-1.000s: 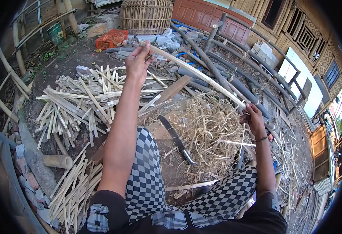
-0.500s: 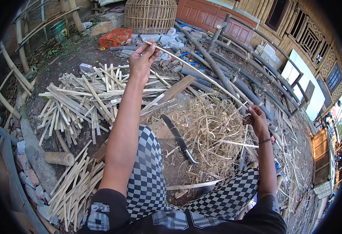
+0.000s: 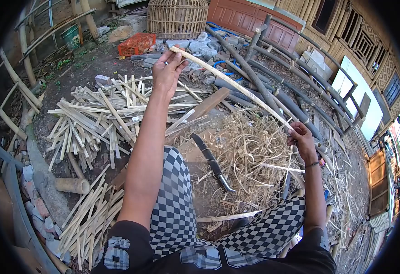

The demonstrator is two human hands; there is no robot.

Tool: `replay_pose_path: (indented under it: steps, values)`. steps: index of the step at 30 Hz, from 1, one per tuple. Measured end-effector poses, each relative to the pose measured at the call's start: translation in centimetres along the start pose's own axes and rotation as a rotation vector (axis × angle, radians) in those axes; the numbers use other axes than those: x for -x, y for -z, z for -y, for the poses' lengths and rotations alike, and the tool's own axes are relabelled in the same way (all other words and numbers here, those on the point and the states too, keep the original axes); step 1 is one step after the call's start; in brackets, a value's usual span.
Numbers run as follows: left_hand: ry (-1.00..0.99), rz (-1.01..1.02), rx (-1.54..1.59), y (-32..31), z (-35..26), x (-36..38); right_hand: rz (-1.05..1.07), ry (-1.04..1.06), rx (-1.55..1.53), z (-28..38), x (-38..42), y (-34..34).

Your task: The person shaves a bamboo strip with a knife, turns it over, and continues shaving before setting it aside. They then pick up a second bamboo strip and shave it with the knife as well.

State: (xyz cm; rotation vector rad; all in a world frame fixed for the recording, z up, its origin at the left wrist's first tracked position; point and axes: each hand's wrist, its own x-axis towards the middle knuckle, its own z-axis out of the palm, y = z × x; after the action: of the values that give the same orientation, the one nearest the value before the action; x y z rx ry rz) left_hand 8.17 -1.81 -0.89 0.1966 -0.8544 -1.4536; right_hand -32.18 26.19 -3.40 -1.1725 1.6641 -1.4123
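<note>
Head view: a long, thin bamboo strip point(image 3: 236, 84) spans the air between both hands, its long axis running from upper left, far from the body, down to the right. The left hand point(image 3: 167, 73) is stretched out at arm's length, its fingers point(image 3: 175, 55) pinched shut on the far end of the strip. The right hand point(image 3: 302, 139) sits closer to the body, fingers curled closed around the near end. Below the strip lies a heap of pale shavings point(image 3: 248, 155), with a knife point(image 3: 213, 162) resting on the ground just left of it. A pile of split bamboo slats point(image 3: 99, 118) lies beneath the left forearm.
</note>
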Motion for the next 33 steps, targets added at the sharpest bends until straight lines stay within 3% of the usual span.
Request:
replay_pose_path:
  steps: [28,33]
  values:
    - [0.010,0.082,-0.070,0.5,0.0,0.1,0.041,-0.048,0.089,-0.4,0.1,-0.3]
    - [0.068,0.001,-0.163,-0.2,-0.8,0.7,0.071,-0.086,0.098,-1.4,-0.6,-1.8]
